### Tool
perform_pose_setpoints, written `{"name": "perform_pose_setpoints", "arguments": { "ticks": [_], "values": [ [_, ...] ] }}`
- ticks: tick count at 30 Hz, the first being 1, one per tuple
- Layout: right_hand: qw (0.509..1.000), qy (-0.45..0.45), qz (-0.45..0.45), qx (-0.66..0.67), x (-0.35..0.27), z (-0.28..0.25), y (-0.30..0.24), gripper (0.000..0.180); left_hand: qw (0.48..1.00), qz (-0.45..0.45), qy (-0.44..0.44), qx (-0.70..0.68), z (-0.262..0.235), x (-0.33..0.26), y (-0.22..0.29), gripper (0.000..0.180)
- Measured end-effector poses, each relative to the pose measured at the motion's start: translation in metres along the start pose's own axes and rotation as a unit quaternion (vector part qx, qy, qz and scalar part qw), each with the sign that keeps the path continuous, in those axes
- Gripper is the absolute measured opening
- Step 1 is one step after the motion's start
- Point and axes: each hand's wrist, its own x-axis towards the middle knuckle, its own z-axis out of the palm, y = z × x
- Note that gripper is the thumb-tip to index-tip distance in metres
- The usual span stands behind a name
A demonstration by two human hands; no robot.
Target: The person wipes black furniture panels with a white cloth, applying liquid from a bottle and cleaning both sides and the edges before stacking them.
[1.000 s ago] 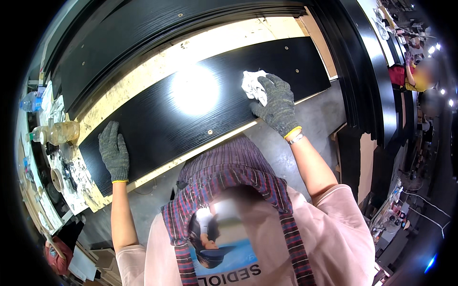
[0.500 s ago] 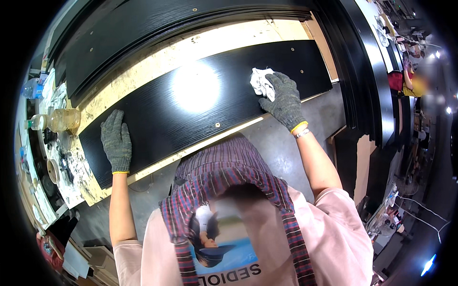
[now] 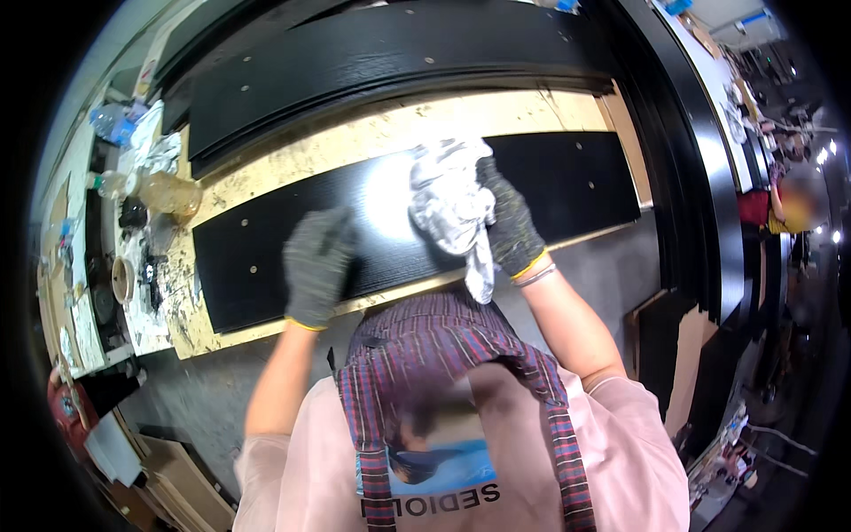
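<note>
My right hand [image 3: 510, 222] is clenched on a crumpled white rag [image 3: 452, 208], which hangs bunched just to the left of my knuckles and trails down toward me past the near edge of the black panel [image 3: 567, 182]. My left hand [image 3: 316, 264] grasps nothing — it lies flat, palm down, pressing on the same panel a little to the left of the rag. Both hands wear grey knit gloves.

The panel lies crosswise under both hands on a pale, paint-stained board [image 3: 372, 142]. I judge the wiping to be somewhere in the middle: the rag sits near the panel's centre, right beside a bright glare patch, and the stretch to the right of my grip looks evenly dark, as does the stretch left of my flat hand. I cannot tell from the sheen alone which part has been rubbed and which has not, so what remains is a guess — probably the left end, beyond my left hand.

Counted: one rag, one panel under my hands, two gloved hands. Beyond my grip, farther away from me, lies a stack of long black boards [image 3: 372, 62]; I make out at least two, but their edges merge and I cannot give a sure number. Far left of my left hand stand an amber bottle [image 3: 168, 191] and a clear plastic bottle [image 3: 111, 120] — two bottles — among stained papers and small pots too cluttered to count.
</note>
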Motion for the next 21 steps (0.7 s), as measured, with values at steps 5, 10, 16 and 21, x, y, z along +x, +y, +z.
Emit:
{"name": "perform_pose_setpoints", "arguments": {
  "ticks": [5,10,16,21],
  "values": [
    [0.998,-0.041,0.055,-0.019,0.027,0.028,0.029,0.046,0.995,-0.057,0.030,-0.070,0.019,0.012,0.041,0.015],
    [0.816,-0.014,-0.219,-0.535,0.048,-0.037,0.016,0.038,0.970,-0.165,0.162,-0.079,-0.057,-0.011,0.022,0.005],
    [0.932,0.021,-0.041,-0.359,0.064,-0.024,0.007,0.050,0.923,-0.196,0.314,-0.108,-0.095,-0.015,0.011,0.014],
    [0.641,-0.129,-0.180,-0.735,0.060,0.039,0.029,0.031,0.979,0.042,0.109,0.170,-0.045,-0.004,0.023,0.030]
  ]
}}
